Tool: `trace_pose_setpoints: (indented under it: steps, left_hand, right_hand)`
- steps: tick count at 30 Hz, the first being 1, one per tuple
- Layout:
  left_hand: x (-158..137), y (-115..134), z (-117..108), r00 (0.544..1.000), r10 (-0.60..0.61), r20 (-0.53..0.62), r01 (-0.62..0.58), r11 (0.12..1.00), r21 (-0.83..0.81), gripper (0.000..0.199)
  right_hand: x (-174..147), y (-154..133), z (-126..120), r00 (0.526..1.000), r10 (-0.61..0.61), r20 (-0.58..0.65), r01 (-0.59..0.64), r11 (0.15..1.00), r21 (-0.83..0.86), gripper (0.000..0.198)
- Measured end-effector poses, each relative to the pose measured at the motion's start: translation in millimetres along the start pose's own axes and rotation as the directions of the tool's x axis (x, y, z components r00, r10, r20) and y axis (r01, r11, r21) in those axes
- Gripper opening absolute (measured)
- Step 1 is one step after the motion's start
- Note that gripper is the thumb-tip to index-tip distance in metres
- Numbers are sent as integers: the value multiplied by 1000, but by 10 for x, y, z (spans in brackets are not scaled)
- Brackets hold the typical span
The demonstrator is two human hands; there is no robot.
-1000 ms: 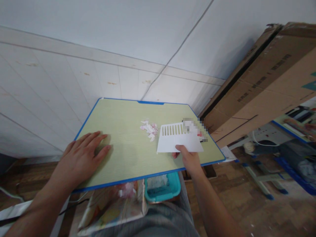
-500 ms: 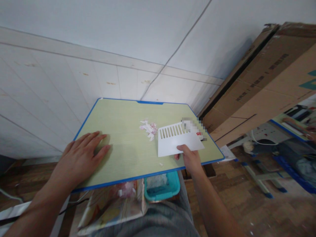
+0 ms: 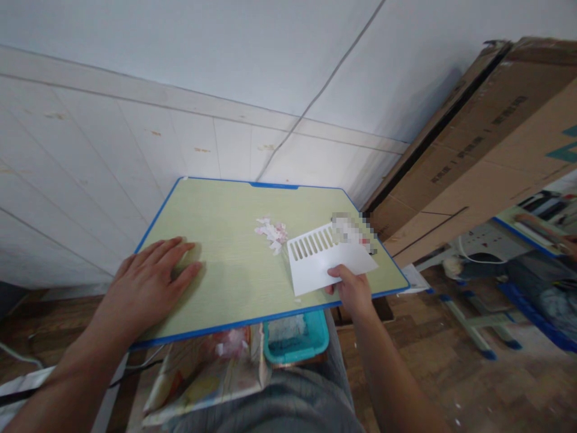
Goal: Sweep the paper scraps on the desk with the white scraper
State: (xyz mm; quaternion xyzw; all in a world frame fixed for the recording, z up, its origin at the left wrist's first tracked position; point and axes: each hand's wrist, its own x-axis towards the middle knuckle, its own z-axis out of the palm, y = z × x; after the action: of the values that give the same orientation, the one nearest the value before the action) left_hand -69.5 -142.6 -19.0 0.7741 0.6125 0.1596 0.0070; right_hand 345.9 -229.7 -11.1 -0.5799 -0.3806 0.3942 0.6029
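Observation:
My right hand (image 3: 354, 287) grips a white card with a row of slots (image 3: 322, 264) by its near edge, thumb on top. The card is tilted over the right part of the pale green, blue-edged tabletop (image 3: 225, 240). Just left of the card's slotted corner lies a small heap of white and pinkish scraps (image 3: 272, 234). One tiny scrap (image 3: 297, 300) sits by the card's lower left corner. My left hand (image 3: 148, 279) rests flat on the tabletop's left side, fingers stretched and holding nothing. Behind the card, a blurred-out item (image 3: 354, 231) cannot be made out.
Below the front edge are a turquoise basket (image 3: 295, 355) and an open bag (image 3: 211, 385) with some contents. Large cardboard boxes (image 3: 478, 144) lean at the right, close to the tabletop. A grey cable (image 3: 315, 99) runs down the wall behind. Another desk stands far right.
The white card has turned slightly in my right hand's grip, its lower left corner dropping toward the front edge. My right hand shifted a little right. The left hand stays put.

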Motion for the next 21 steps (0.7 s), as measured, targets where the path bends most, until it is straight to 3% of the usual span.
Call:
trace_pose_setpoints:
  steps: [4, 9, 12, 18, 21]
  left_hand:
    - [-2, -7, 21, 1000, 9, -17, -9, 1000, -8, 83]
    - [0, -51, 56, 999, 29, -31, -30, 1000, -11, 88]
    - [5, -53, 54, 999, 35, -29, -36, 999, -8, 90]
    - [52, -44, 57, 1000, 24, -16, -23, 1000, 18, 88]
    - [95, -42, 66, 1000, 14, -18, -13, 999, 43, 92]
  right_hand:
    - [-83, -95, -89, 1000, -1, 24, 3, 996, -91, 33]
    - [-130, -68, -119, 999, -19, -26, 18, 999, -43, 27]
    - [-147, -74, -88, 999, -34, 6, 34, 997, -71, 31]
    - [-112, -72, 73, 983, -165, 77, 172, 980, -98, 31]
    - [-95, -20, 105, 975, -219, 34, 220, 974, -61, 30]
